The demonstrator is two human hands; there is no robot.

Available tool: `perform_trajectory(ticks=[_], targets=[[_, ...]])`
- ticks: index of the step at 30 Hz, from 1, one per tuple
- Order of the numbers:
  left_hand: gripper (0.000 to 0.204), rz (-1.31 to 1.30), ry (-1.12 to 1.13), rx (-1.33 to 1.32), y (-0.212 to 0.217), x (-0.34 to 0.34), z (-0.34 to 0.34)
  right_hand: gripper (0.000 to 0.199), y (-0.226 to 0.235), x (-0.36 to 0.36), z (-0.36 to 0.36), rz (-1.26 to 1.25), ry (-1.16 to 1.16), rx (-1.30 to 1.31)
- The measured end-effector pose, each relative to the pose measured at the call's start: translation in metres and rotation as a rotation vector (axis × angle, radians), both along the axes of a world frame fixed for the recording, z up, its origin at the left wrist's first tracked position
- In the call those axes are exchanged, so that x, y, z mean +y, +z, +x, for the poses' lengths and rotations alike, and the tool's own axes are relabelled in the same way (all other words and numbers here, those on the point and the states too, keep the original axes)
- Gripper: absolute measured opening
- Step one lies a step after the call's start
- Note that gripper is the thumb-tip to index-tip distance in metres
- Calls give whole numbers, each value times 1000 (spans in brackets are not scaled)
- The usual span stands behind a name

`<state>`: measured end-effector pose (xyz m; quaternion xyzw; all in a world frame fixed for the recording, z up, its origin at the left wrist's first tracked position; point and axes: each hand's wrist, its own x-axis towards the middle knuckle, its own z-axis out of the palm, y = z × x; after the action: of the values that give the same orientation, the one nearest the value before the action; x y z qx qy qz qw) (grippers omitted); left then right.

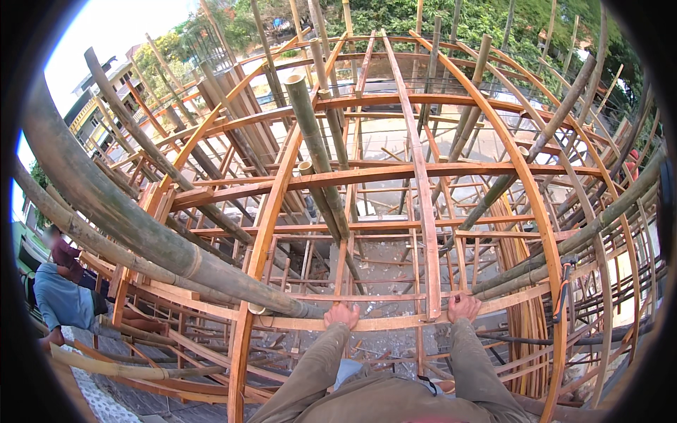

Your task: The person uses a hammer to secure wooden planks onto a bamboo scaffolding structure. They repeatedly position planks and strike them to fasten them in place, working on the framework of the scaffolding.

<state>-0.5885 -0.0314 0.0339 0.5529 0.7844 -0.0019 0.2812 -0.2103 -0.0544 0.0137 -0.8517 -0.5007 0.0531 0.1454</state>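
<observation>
Both my hands rest on a long pale wooden beam (395, 323) that runs crosswise in front of me. My left hand (342, 316) curls its fingers over the beam, close to the lower end of a thick bamboo pole (218, 275). Further right, my right hand (464, 308) is closed around the same beam. Just left of it, the near end of a reddish wooden batten (428, 240) reaches the beam. A hammer (564, 289) with an orange-and-black handle hangs at an upright timber on the right.
Orange-brown timbers (381, 171) form a grid ahead, with upright bamboo poles (303, 106) rising through it. Far below lies a littered concrete floor (388, 271). A seated person (63, 282) is at the left. Long planks (525, 331) stand below right.
</observation>
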Motion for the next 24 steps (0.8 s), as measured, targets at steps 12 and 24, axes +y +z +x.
perform_trajectory(ticks=[12, 24], targets=[[52, 95, 14, 9, -6, -3, 2, 33, 3, -5, 8, 210, 64, 157], [43, 357, -110, -134, -25, -6, -6, 82, -146, -333, -18, -743, -53, 622]])
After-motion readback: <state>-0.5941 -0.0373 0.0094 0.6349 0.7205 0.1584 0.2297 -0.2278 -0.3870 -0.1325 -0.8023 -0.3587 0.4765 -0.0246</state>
